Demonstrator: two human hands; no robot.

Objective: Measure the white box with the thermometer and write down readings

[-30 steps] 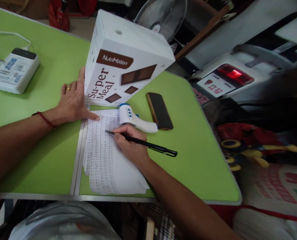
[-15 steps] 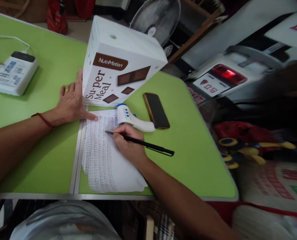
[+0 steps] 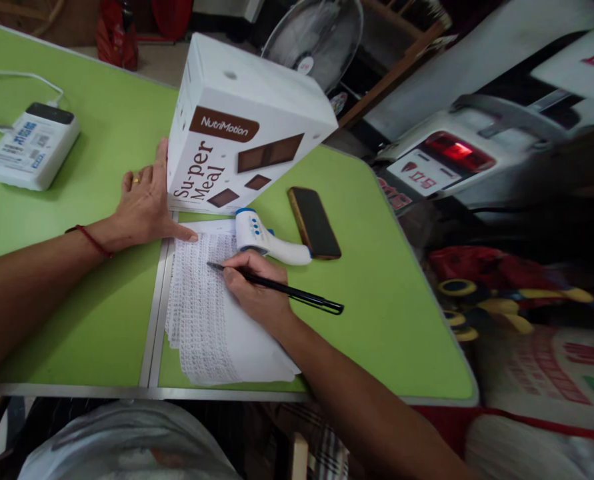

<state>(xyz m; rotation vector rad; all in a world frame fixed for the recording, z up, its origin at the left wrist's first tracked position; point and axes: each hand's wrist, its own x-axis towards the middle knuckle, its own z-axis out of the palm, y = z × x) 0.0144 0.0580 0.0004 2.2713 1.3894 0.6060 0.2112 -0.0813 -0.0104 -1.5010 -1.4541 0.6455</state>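
Between the fingers of my right hand (image 3: 259, 287) is a black pen (image 3: 297, 293), its tip on or just over the written lines of the top sheet in a stack of paper (image 3: 211, 320). Rows of small handwriting fill the sheet's left part; its right part is blank and partly under my hand. My left hand (image 3: 144, 207) lies spread, the thumb on the paper's upper left edge and a finger along the side of a white NutriMotion box (image 3: 211, 160). A white and blue handheld thermometer (image 3: 271, 243) lies across the paper's top, just beyond my right hand.
A dark phone (image 3: 315, 223) lies right of the thermometer. At the far left sits a white device (image 3: 31, 147) with cables. The green table (image 3: 387, 320) has a metal seam; a fan (image 3: 317, 40) stands behind it.
The pen and my right hand have shifted slightly left and down over the paper. My left hand stays spread in place. The whole view has moved a little.
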